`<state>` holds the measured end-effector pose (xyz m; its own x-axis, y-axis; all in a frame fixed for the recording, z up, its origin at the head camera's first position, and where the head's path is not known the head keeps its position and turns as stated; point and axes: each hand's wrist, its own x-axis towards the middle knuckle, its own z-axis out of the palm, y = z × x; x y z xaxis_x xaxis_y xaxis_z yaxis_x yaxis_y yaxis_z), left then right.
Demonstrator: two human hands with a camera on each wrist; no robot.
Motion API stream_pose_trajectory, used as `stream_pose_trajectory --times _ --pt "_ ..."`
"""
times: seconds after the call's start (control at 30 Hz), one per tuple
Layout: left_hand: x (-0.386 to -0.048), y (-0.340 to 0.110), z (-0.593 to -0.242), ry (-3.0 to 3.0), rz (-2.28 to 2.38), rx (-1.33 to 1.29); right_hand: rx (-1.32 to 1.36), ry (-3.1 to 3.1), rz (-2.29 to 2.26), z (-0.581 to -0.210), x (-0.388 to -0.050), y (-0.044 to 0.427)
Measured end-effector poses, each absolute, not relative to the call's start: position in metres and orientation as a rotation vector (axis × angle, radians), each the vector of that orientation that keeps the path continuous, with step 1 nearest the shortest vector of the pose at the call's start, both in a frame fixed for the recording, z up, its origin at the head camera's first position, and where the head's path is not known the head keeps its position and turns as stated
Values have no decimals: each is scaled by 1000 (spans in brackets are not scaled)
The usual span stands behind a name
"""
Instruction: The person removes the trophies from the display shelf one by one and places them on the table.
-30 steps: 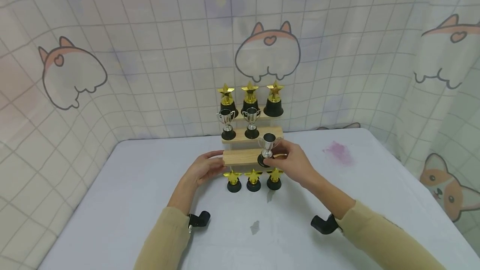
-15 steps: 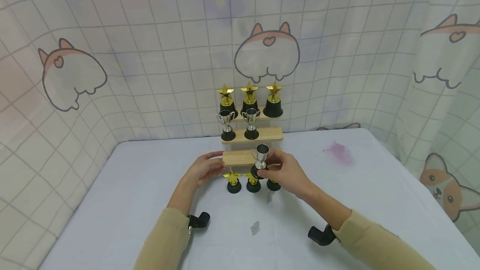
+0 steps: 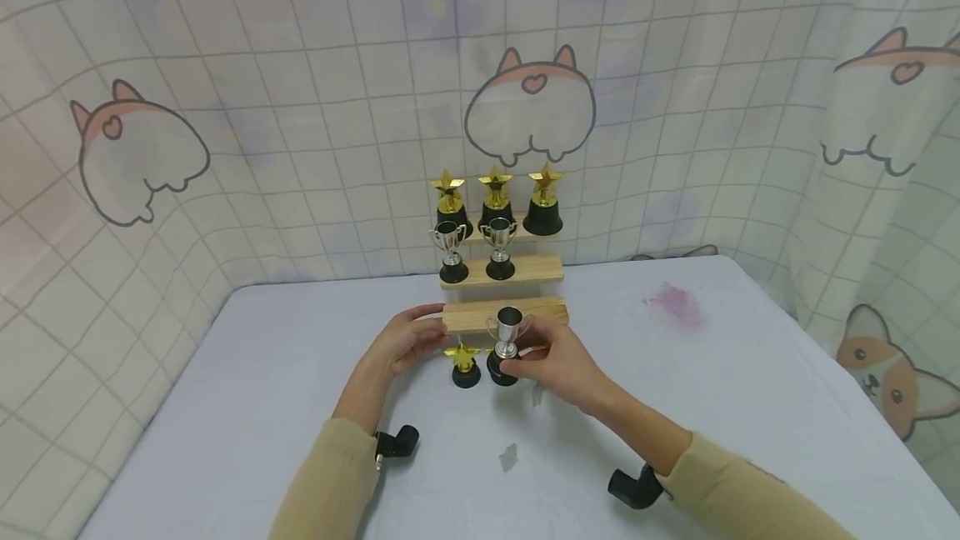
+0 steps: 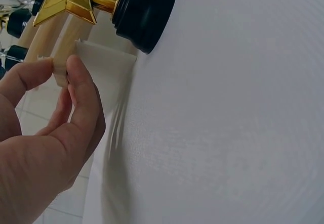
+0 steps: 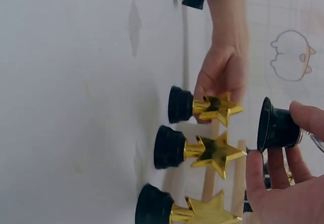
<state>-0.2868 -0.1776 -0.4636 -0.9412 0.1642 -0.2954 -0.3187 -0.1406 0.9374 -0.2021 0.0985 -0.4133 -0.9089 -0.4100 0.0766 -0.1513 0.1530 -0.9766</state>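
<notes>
My right hand [image 3: 558, 363] holds a silver cup trophy [image 3: 507, 334] upright by its black base, in front of the lowest wooden shelf [image 3: 468, 317]. In the right wrist view fingers and thumb pinch that black base [image 5: 281, 128]. My left hand [image 3: 408, 340] grips the left end of the same shelf; the left wrist view shows thumb and fingers pinching the wooden end [image 4: 61, 67]. Below the shelf stand gold star trophies; the left one [image 3: 465, 365] shows fully, while the held cup and right hand largely cover the others in the head view.
Two silver cups [image 3: 499, 250] stand on the middle shelf [image 3: 540, 270], and three larger gold star trophies [image 3: 543, 202] on the top one. Behind is a grid-patterned curtain [image 3: 337, 148]. The white table [image 3: 262, 373] has a pink stain [image 3: 677, 305] on the right.
My right hand has moved left and down with the silver cup, from the lowest shelf's right end to in front of its middle. My left hand keeps its grip on the shelf end.
</notes>
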Motion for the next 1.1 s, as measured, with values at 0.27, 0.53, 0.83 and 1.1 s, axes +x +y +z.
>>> stream_pose_trajectory --times 0.27,0.53,0.83,1.1 --pt "-289 -177 -464 1827 2149 -170 -549 2186 -1802 -422 -191 85" --pt "-287 -178 -466 1813 2170 -154 -565 2198 -1784 -436 -187 75" --pt "-286 -177 -464 1789 2177 -151 -593 2264 -1705 -448 -188 68" --pt "-285 -177 -465 1780 2183 -144 -605 2304 -1638 -458 -192 61"
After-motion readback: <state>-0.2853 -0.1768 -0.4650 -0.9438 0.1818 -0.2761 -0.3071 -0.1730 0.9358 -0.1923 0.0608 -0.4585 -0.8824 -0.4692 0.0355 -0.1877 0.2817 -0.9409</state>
